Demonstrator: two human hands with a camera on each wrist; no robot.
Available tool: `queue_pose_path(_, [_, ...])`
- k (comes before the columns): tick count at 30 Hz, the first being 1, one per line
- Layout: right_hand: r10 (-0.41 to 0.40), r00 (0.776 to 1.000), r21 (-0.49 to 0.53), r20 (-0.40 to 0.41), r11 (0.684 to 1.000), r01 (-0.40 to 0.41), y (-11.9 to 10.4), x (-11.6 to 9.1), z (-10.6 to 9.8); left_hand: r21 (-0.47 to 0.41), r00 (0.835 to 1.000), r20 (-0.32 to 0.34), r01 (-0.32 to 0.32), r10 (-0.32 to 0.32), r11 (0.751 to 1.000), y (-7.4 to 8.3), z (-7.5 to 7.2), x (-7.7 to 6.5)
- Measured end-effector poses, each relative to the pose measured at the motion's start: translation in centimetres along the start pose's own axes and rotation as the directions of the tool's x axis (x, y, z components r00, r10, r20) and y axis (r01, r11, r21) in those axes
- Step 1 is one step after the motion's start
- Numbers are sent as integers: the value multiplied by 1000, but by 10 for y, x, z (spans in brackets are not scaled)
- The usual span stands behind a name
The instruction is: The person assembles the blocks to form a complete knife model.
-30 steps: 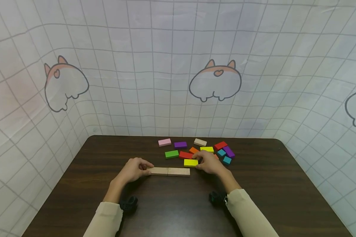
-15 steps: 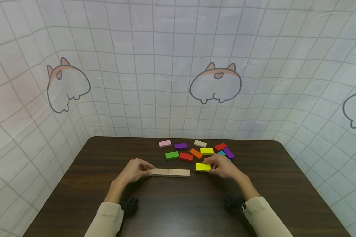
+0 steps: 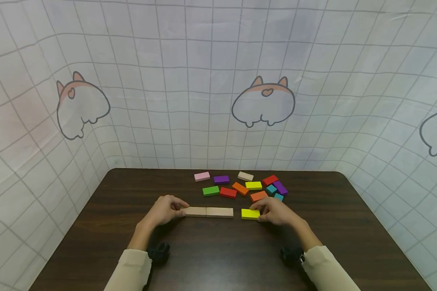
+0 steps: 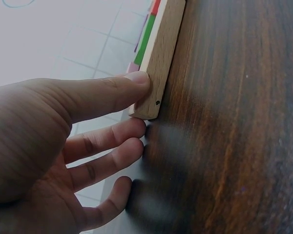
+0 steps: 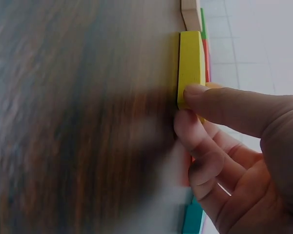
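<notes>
Two plain wooden blocks lie end to end in a row; my left hand pinches the left block at its outer end. The right block touches it. In the left wrist view, the thumb presses the near side of the wooden block, while the other fingers rest by the table. My right hand pinches a yellow block by its right end, in line with the wooden row and a small gap away. The right wrist view has the thumb on the side of this yellow block.
Behind the row lie scattered blocks: green, red, orange, a second yellow, pink, purple and teal. A patterned white cloth surrounds the dark table.
My right hand has drawn the yellow block from among the coloured blocks rightward and nearer, into line with the wooden row. The left hand has stayed on its block.
</notes>
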State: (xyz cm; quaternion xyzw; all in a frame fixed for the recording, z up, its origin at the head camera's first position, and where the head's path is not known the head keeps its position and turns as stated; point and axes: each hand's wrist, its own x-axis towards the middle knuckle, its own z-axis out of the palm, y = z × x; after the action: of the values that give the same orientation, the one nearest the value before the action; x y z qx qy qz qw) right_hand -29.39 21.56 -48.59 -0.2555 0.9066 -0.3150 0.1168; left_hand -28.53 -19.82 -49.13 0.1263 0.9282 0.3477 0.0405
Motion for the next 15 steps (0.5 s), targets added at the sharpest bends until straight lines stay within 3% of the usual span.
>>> queue_pose_path(15, [-43,999,-23,3,999,43,-9,12,10,-2,1000,-2,-11,11,1000,-1,0,-1])
